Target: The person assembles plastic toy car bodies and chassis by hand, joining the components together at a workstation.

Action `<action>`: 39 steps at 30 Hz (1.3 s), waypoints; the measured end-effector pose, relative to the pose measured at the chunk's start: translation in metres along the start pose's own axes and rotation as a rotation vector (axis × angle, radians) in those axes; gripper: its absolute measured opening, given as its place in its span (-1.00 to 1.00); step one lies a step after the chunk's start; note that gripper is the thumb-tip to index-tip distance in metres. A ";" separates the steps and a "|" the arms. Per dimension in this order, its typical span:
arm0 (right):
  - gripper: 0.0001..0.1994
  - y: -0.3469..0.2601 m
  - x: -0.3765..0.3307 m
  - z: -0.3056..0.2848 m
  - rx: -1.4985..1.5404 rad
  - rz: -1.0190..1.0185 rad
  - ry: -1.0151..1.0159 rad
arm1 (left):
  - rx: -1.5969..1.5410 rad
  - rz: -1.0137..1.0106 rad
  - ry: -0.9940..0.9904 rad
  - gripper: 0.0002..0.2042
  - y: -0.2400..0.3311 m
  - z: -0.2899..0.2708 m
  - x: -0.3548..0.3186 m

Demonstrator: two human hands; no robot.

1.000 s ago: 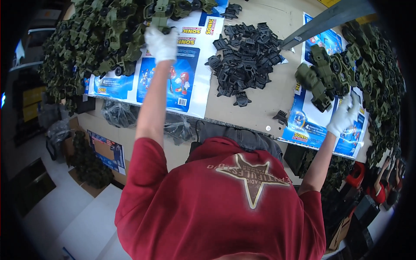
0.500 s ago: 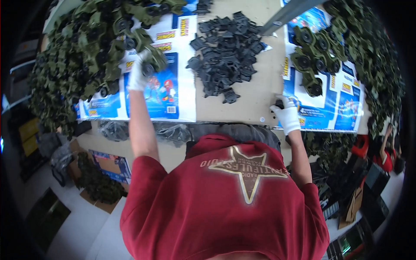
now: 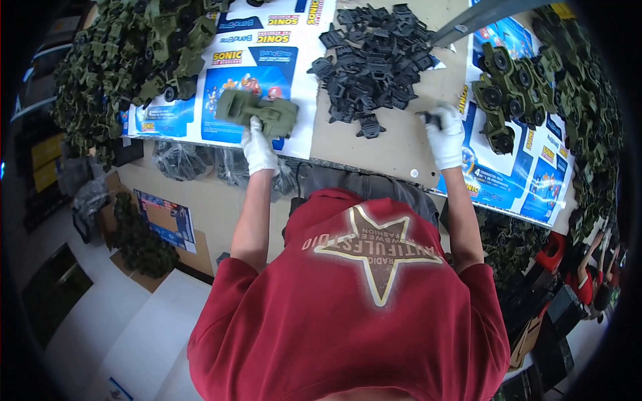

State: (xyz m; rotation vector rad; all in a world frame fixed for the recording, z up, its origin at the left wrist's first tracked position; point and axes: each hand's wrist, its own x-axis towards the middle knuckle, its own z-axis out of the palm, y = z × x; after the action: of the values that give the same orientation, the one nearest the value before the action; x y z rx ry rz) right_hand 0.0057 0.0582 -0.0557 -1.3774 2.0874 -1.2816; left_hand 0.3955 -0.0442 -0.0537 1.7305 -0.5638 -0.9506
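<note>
Olive-green toy vehicle [image 3: 269,113]: looks like moulded plastic, so probably light and stiff, perhaps a little slick under a glove; the body seems sturdy, any thin edges likelier to suffer.
Best hold: the narrower middle of the body, I judge, between its two bulkier ends, thumb and fingers on opposite long sides.
Vehicle's place: at the fingertips of the left hand, just beyond the palm, lying crosswise over the left printed sheet [image 3: 219,134]; I cannot tell whether it touches the sheet.
White-gloved left hand [image 3: 259,151]: closed in on the vehicle's near side, one digit showing against it, the others hidden.
White-gloved right hand [image 3: 447,142]: fingers drawn narrow around a small black part [image 3: 433,120], well apart from the vehicle, near the right printed sheet [image 3: 535,180].
Black part's feel: likely hard and light, fit for a fingertip pinch; its shape is partly covered.
Black-part pile [image 3: 374,63]: farther out, between the hands, on the tan tabletop [image 3: 374,150].
Green vehicle heap [image 3: 144,57]: beyond and left of the left hand.
Right-hand vehicle cluster [image 3: 515,87]: wheels showing, beyond and right of the right hand.
</note>
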 end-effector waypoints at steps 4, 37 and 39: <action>-0.37 -0.011 -0.022 -0.030 -0.620 -0.217 -0.470 | 0.818 -0.085 -0.481 -0.50 0.039 -0.034 -0.013; -0.43 -0.103 -0.016 -0.005 1.165 0.388 -0.812 | 0.771 0.223 -1.173 -0.26 0.147 0.026 -0.146; -0.43 -0.102 -0.017 -0.006 1.165 0.391 -0.822 | 0.810 0.227 -1.169 -0.26 0.153 0.027 -0.150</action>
State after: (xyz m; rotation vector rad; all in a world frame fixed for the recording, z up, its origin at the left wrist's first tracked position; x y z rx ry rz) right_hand 0.0671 0.0622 0.0279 -0.6761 0.7189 -1.1234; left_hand 0.2979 -0.0011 0.1344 1.5276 -2.0728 -1.6660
